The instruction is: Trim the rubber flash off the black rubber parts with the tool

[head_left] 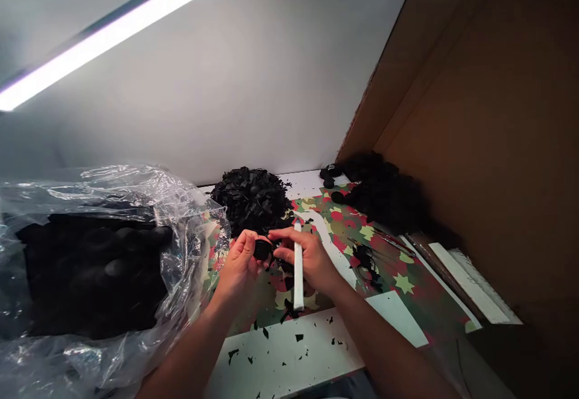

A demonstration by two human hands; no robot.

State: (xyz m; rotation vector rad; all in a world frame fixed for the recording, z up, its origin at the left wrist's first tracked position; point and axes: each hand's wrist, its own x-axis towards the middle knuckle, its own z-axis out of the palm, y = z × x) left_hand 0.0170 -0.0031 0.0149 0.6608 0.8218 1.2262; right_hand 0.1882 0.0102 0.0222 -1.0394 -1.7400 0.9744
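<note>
My left hand (239,260) pinches a small round black piece with ridges across it (262,249), thumb on top. Close beside it, my right hand (312,260) has its fingertips at the piece's right edge. A slim white stick-like tool (298,278) lies across the fingers of that hand and points toward me; its far tip is too small to make out. Just beyond both hands rises a heap of black scraps (251,197). Loose black bits lie under and around my fingers on the patterned sheet (332,212).
At left, a clear plastic bag (181,206) holds many black round pieces (99,272). More black pieces (389,194) are piled against the cardboard wall (474,133). White strips (470,284) and a thin metal tool (398,242) lie at right. A lit tube lamp (126,31) hangs above.
</note>
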